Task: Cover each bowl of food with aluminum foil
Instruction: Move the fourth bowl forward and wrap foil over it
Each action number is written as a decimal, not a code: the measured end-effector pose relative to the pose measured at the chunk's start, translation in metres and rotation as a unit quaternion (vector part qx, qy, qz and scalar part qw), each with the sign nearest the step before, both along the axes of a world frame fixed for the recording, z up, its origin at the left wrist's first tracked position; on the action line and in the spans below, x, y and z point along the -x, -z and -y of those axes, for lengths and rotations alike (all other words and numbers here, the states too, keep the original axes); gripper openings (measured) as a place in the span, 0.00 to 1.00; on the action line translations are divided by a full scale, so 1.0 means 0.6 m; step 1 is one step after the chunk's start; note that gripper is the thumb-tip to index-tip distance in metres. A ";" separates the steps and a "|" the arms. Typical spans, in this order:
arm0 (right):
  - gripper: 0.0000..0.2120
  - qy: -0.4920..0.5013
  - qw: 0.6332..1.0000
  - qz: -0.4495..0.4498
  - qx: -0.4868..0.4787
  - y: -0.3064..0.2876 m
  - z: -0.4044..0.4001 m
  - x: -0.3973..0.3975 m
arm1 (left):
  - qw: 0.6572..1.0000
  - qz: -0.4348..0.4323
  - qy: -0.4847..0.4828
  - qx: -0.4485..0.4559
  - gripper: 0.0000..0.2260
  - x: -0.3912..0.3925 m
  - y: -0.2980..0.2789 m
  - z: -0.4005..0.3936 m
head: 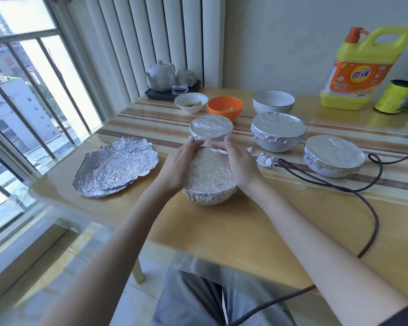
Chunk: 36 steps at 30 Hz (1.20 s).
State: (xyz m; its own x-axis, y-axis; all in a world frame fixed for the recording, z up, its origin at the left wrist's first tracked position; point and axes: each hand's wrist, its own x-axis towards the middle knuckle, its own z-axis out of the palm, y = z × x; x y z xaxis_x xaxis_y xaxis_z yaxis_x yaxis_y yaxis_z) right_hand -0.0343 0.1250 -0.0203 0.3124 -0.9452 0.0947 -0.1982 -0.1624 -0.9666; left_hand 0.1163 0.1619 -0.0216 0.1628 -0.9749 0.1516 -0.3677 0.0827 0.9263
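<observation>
1. At the far left of the tan wooden table (257, 231) lies a stack of crinkled silver aluminum foil sheets (116, 167), flat and untouched.
2. Your left hand (178, 167) cups the left side of the near white bowl wrapped in foil (209, 178), fingers curled along its far rim.
3. Your right hand (239, 164) cups the bowl's right side the same way, pressing the foil against the rim.
4. Just behind it stands a small foil-covered white bowl (211, 130); behind that, an open white bowl with food (191, 103) and an open orange plastic bowl (225, 110).
5. Further right sit two more foil-covered white bowls (278, 131) (333, 155), an open white bowl with a dark rim (273, 101) and a crumpled foil scrap (266, 160).
</observation>
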 end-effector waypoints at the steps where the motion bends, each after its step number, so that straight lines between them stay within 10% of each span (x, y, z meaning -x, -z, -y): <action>1: 0.24 0.015 1.000 0.000 -0.009 -0.004 0.001 0.001 | 1.000 0.006 -0.008 0.003 0.24 0.002 0.000 -0.002; 5: 0.26 0.010 0.999 -0.004 -0.048 -0.012 -0.005 -0.002 | 1.000 0.017 -0.009 -0.020 0.27 0.001 -0.001 0.001; 13: 0.32 0.079 0.981 0.134 -0.113 0.016 -0.029 0.018 | 0.954 -0.299 -0.019 -0.028 0.29 -0.005 0.005 -0.028; 26: 0.30 0.006 0.985 0.162 -0.065 0.021 -0.015 0.015 | 0.929 -0.364 -0.057 -0.041 0.28 0.038 0.018 -0.065; 29: 0.27 0.077 0.986 0.142 -0.028 0.009 -0.021 0.035 | 0.954 -0.292 -0.063 -0.017 0.27 0.022 0.013 -0.071; 32: 0.10 0.195 0.977 0.056 0.062 0.010 -0.072 0.080 | 0.998 -0.015 -0.058 0.033 0.31 -0.012 -0.011 -0.087; 36: 0.14 0.050 0.989 -0.105 0.095 0.024 -0.135 0.115 | 0.935 0.310 0.171 0.000 0.52 -0.022 -0.083 -0.073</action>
State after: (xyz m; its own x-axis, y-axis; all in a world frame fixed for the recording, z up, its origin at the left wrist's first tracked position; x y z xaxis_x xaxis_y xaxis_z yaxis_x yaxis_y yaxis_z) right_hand -0.1035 0.2061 -0.0346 0.2494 -0.9440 0.2160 -0.4155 -0.3058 -0.8567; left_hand 0.1298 0.2057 0.0279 -0.2772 -0.9541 0.1137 -0.7858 0.2932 0.5446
